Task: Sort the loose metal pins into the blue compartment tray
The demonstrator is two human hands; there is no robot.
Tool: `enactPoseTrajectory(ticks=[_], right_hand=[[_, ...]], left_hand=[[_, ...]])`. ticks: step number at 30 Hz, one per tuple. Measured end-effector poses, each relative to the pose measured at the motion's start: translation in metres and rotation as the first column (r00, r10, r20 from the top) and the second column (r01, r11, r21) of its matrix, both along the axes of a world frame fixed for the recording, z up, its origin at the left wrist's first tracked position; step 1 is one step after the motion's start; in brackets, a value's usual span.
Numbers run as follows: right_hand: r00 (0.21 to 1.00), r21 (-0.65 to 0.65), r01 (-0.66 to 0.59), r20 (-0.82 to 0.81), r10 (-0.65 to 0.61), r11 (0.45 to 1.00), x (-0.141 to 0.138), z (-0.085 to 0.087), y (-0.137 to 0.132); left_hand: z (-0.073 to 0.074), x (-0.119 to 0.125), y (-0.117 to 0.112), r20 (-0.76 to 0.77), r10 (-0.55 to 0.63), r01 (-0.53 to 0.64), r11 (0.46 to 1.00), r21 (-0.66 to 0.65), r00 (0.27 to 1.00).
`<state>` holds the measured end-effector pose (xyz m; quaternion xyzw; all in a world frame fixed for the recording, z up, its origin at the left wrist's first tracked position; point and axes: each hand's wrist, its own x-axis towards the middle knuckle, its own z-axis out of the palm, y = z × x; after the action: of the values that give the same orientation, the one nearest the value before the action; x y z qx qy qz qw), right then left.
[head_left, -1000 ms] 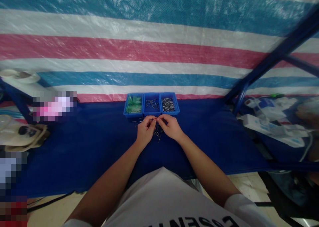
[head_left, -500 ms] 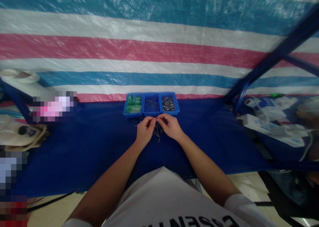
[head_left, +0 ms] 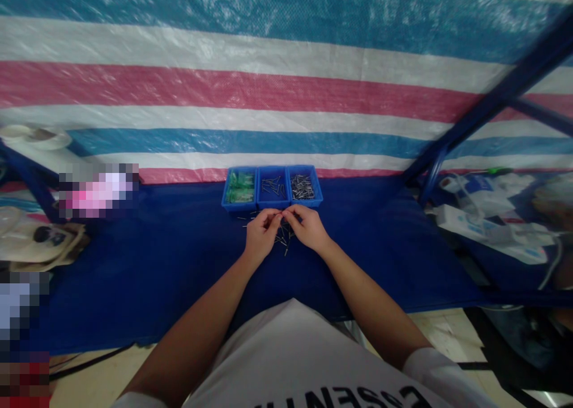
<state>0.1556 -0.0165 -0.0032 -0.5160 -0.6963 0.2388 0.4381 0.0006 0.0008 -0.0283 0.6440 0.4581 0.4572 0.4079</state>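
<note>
My left hand (head_left: 262,232) and my right hand (head_left: 308,226) meet fingertip to fingertip, both closed in a pinch. Whatever lies between the fingers is too small to make out. Beneath and between them, several loose thin metal pins that look like screws or rivets (head_left: 285,241) are scattered on the blue table (head_left: 179,265). Just beyond the hands stand three blue bins side by side. Green packets fill the left bin (head_left: 240,205); a few metal pins lie in the middle bin (head_left: 271,204); the right bin (head_left: 317,194) holds a dense heap of them.
A striped plastic sheet (head_left: 268,92) hangs behind the table. At the right, a blue metal frame (head_left: 452,133) rises beside white boxes and a power strip (head_left: 519,247). On the left are a white roll (head_left: 40,148) and a beige basket (head_left: 49,253).
Both hands have shifted very slightly to the right, still pinched together. The bins and the scattered pins look the same.
</note>
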Motion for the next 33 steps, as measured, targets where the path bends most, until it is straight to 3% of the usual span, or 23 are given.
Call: enactPoseTrajectory(ticks=[7,13,20,25,33], right_hand=[[0.997,0.010,0.000,-0.082,0.001,1.000,-0.0017,-0.0056,0.0014],[0.999,0.018,-0.021,-0.049,0.022,1.000,-0.0016,-0.0035,0.0011],[1.000,0.024,0.008,0.014,-0.008,1.000,0.0000,0.0016,-0.0001],[0.999,0.019,0.018,0.032,-0.019,1.000,0.0011,-0.0007,0.0005],[0.998,0.015,0.007,-0.060,-0.006,1.000,-0.0012,-0.0031,0.0007]], left_hand=[[0.0021,-0.0003,-0.0004,-0.031,0.002,-0.002,1.000,-0.011,1.000],[0.0072,-0.0003,-0.0022,-0.077,0.009,-0.009,1.000,-0.002,0.997],[-0.0005,0.0000,-0.0006,0.013,-0.004,0.004,1.000,-0.021,1.000],[-0.0020,-0.0002,-0.0001,-0.015,-0.026,0.026,1.000,-0.007,1.000],[0.0015,-0.0012,-0.0008,-0.026,-0.031,0.031,0.999,0.020,0.999]])
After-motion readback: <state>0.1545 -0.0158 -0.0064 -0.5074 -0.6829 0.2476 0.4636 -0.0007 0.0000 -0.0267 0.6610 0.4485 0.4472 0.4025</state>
